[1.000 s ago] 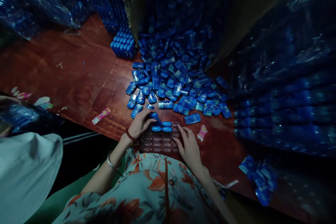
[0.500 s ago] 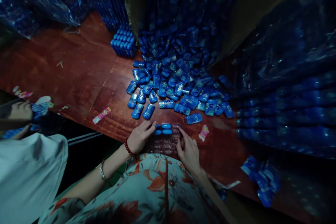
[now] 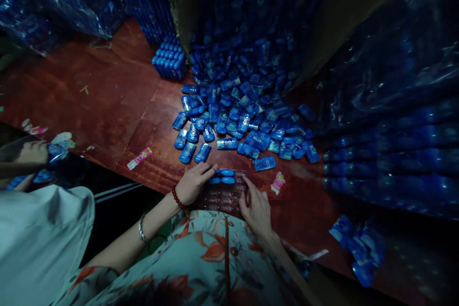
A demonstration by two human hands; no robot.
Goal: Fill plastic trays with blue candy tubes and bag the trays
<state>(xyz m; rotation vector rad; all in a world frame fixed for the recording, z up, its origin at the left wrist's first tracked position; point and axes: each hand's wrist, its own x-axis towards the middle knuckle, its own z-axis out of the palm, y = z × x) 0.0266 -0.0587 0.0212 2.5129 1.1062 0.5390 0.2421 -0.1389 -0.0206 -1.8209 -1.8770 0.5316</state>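
- Head view: the reddish-brown wooden counter (image 3: pixel 107 95) ran slantwise, and its near edge dropped from the left of the picture toward the lower right.
- The dark ribbed plastic tray (image 3: pixel 224 197) lay right at that near edge, against the person's floral garment (image 3: pixel 201 263). Between the tray and the edge there was no spare room.
- Two short blue oblong plastic pieces (image 3: pixel 227 176) sat in the tray's far rows. Their long axes lay left to right, along the rows.
- The left hand (image 3: pixel 193 182) rested with its fingers spread flat on the pieces at the tray's far left corner, gripping nothing.
- The right hand (image 3: pixel 255 205) had its fingers curled against the tray's right side; whether they pinched it could not be told. The two hands were apart, with the tray between them.
- A loose heap of blue packets (image 3: pixel 244 114) began just beyond the tray and pointed every way.
- Bare counter lay open to the left, with only a pink wrapper (image 3: pixel 139 158) on it.
- Clear bags of stacked blue packs (image 3: pixel 390 153) closed off the right side.
- At the far left were a co-worker's white sleeve (image 3: pixel 36 239) and hand (image 3: pixel 32 153).
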